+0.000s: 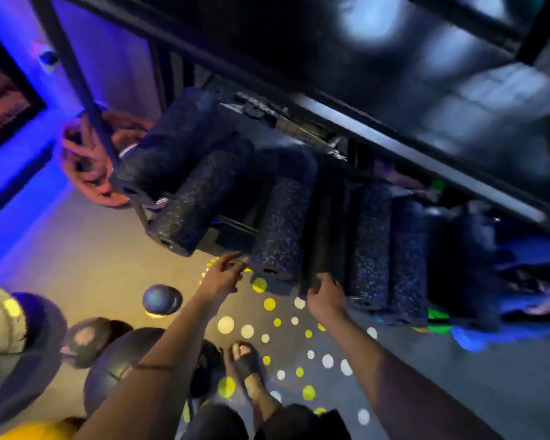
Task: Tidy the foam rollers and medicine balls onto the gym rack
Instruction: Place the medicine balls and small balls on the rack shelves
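On the floor (pixel 86 249) at left, medicine balls (pixel 162 298) wait unracked. The left hand (pixel 221 276), grip spread and empty, hovers near a speckled roller (pixel 280 223). The right hand (pixel 326 301) curls its grip round the black roller (pixel 326 223). Other foam rollers (pixel 372 236) already line the rack (pixel 394 144).

Foam rollers (pixel 280 223) lie side by side on the rack's (pixel 394 144) low shelf, near ends jutting out over the floor (pixel 92 265). Medicine balls (pixel 162 299) sit on the floor to the left, before the rack. The left hand (pixel 223 274) and the right hand (pixel 326 300) are at neighbouring rollers' ends.
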Demonstrator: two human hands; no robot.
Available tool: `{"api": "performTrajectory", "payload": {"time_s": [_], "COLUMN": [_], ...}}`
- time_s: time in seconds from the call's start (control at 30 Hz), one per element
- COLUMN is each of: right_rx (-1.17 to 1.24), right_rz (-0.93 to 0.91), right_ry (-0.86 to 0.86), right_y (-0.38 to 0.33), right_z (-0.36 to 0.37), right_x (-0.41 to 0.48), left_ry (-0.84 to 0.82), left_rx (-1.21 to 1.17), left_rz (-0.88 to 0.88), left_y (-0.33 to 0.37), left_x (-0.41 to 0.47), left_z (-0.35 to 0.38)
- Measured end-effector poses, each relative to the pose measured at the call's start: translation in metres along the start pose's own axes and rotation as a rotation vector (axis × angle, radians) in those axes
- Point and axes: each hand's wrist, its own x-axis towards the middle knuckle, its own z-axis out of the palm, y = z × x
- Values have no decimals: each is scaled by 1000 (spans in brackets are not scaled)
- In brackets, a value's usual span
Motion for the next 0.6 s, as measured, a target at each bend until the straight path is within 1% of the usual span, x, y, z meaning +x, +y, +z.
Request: {"api": "performTrajectory", "payload": {"time_s": [0.13, 0.23, 0.33, 0.4, 0.47, 0.53, 0.6], "right_rx": [101, 170, 164, 143, 132, 24, -139], "right_rz": [103, 135, 181, 210, 136, 9, -133], "right_ry": [46, 91, 165, 252, 370, 430, 347], "right_y": [54, 96, 136, 159, 178, 201, 224], "right_z": [3, 8, 12, 12, 10, 11, 15], "right_x": [13, 26, 54, 75, 95, 120, 141], "left_ry": [28, 2, -12, 11, 60, 149, 290], "left_rx": [177, 261, 301, 341, 408, 537, 615], "left_rz": [55, 100, 129, 133, 131, 81, 29], "left_y": [-10, -19, -29, -42, -59, -69, -75], "left_x": [26, 42, 71, 101, 133, 151, 160], "left_z": [47, 73, 97, 110, 125, 146, 164]}}
